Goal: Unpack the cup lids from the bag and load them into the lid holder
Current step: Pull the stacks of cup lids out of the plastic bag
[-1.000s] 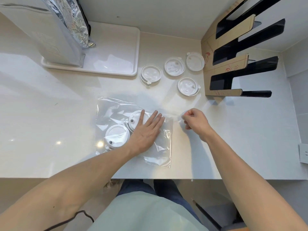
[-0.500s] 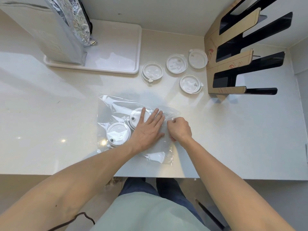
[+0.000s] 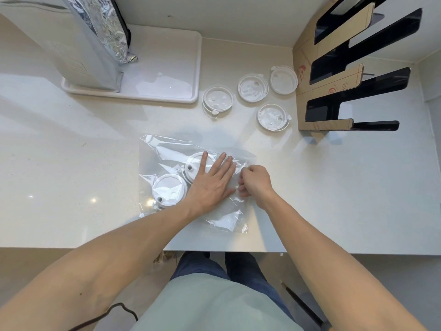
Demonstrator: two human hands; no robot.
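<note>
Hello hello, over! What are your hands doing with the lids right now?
Left hand flat on bag, pinning it. Right hand pinching bag's edge. Two lids inside; four out by lid holder. Nothing blocking.

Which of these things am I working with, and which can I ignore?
Job: clear bag, two lids inside, four loose lids, lid holder.
Ignore: white tray, foil pouch.

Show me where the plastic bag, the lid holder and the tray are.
plastic bag [image 3: 167, 149]: head view, upper left part.
lid holder [image 3: 303, 68]: head view, brown side panel.
tray [image 3: 191, 68]: head view, right rim.
</note>
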